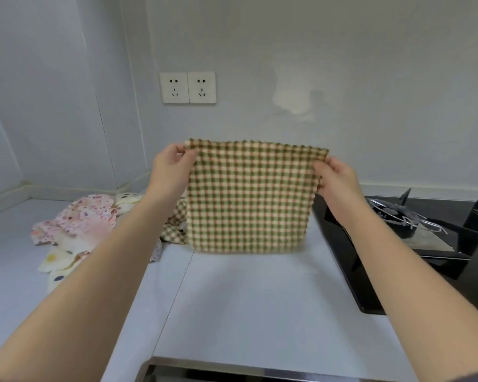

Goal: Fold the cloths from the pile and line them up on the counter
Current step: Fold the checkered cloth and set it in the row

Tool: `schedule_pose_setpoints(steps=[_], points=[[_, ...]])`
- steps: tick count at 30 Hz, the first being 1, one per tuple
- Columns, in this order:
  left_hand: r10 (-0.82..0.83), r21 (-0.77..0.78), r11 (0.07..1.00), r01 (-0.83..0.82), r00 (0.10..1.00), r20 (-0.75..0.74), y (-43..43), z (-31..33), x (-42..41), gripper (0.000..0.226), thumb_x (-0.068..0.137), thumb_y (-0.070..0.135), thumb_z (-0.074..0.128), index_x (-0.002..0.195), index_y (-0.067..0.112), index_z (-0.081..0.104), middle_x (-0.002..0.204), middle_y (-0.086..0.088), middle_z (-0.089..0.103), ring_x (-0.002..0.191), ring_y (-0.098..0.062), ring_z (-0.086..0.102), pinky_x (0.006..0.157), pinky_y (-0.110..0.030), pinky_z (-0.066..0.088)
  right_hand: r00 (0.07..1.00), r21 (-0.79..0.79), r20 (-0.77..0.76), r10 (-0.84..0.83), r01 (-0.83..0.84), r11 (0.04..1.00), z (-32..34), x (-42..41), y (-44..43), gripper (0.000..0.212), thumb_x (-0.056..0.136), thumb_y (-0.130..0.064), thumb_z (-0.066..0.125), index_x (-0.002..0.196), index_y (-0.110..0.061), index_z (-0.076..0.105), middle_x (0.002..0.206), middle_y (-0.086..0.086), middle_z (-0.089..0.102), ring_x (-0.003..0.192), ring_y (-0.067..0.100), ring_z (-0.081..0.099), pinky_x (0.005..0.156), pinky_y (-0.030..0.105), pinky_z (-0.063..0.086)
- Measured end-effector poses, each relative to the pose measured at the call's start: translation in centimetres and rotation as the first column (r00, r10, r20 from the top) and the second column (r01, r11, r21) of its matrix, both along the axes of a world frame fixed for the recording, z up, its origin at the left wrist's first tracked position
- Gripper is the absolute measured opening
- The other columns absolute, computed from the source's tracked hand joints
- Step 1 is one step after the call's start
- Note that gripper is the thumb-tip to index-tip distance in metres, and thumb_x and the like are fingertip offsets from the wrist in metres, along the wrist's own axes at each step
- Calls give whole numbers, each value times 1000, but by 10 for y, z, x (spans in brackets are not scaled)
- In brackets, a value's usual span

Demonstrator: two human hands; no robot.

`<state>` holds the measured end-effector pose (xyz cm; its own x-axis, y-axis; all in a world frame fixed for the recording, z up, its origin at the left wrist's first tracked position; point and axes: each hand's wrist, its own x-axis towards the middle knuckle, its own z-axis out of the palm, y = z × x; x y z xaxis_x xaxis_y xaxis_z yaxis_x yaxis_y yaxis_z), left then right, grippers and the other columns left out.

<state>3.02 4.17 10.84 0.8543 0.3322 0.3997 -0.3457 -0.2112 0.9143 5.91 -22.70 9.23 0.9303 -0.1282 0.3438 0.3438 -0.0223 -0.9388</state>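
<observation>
The white counter (246, 299) is being bordered on its right by a black gas hob (351, 260). Above the counter, a green-and-cream checked cloth (249, 197) is being held upright and spread flat, its lower edge hanging near the surface. A pile of patterned cloths (78, 227) is lying to its left. The cloth's top corners are being pinched by the left hand (171, 166) and the right hand (337, 177).

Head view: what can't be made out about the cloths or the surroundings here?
- The pile: its right part is hidden behind the left arm and the checked cloth, so the cloth count is unclear.
- The left hand and right hand: the fingers behind the cloth are hidden.
- The hob: cut off by the right edge.
</observation>
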Motion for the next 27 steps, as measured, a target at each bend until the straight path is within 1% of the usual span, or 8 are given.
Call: schedule_pose_setpoints(steps=[2, 7, 12, 15, 18, 20, 23, 27], points=[[-21, 16, 1000, 21, 1000, 6, -2, 7, -6, 14, 99, 25, 47, 88, 21, 55, 86, -5, 60, 80, -19, 57, 80, -40, 50, 999, 3, 36, -3, 3, 1000, 12, -9, -2, 24, 95, -8, 45, 90, -22, 64, 80, -12, 68, 75, 4, 63, 71, 24, 51], [-97, 229, 969, 98, 995, -15, -1, -33, -46, 13, 97, 18, 50, 87, 23, 55, 74, 9, 64, 60, -4, 59, 58, -19, 46, 1000, -204, 16, -14, 17, 979, -28, -43, -17, 32, 84, 12, 42, 79, -14, 59, 79, 3, 61, 75, 8, 59, 76, 28, 47], [-157, 600, 739, 306, 944, -289, 20, -106, -98, 15, 94, 13, 55, 88, 27, 55, 52, 12, 51, 48, -4, 42, 47, -18, 34, 982, -627, -166, 95, -179, 758, -98, -93, -38, 37, 77, 12, 52, 69, -24, 59, 72, -2, 67, 67, 17, 59, 67, 28, 43], [-198, 606, 701, 377, 918, -342, 28, -117, -117, 19, 93, 11, 56, 89, 28, 64, 76, 16, 67, 69, -4, 61, 67, -20, 48, 965, -656, -224, 135, -252, 712, -100, -102, -44, 32, 84, 6, 51, 78, -21, 65, 85, 1, 73, 84, 20, 67, 82, 34, 50], [-137, 570, 761, 310, 935, -326, 26, -114, -111, 18, 95, 17, 53, 81, 13, 62, 69, -5, 61, 63, -18, 54, 60, -27, 38, 974, -659, -203, 102, -213, 721, -94, -95, -43, 16, 87, -18, 51, 78, -14, 64, 82, 13, 68, 78, 19, 62, 83, 45, 49], [-26, 566, 799, 204, 952, -306, 18, -109, -97, 27, 97, 19, 50, 73, 6, 50, 62, -8, 46, 58, -17, 43, 55, -28, 30, 983, -620, -181, 33, -140, 772, -90, -81, -38, 37, 79, -38, 47, 83, -3, 59, 89, 23, 64, 81, 28, 62, 85, 53, 47], [184, 561, 827, 31, 928, -324, 3, -104, -69, 29, 98, 20, 44, 71, 9, 44, 64, -5, 43, 58, -15, 39, 51, -27, 27, 978, -546, -196, -74, -47, 836, -84, -57, -17, 38, 87, -31, 45, 87, 6, 56, 92, 26, 63, 89, 40, 61, 85, 48, 48], [354, 644, 762, -64, 875, -332, -9, -112, -41, 32, 99, 20, 38, 70, 11, 45, 66, -3, 48, 58, -15, 43, 49, -28, 31, 952, -649, -216, -217, 26, 761, -84, -34, 11, 35, 93, -19, 41, 58, -13, 37, 61, 4, 44, 62, 22, 44, 53, 28, 32]])
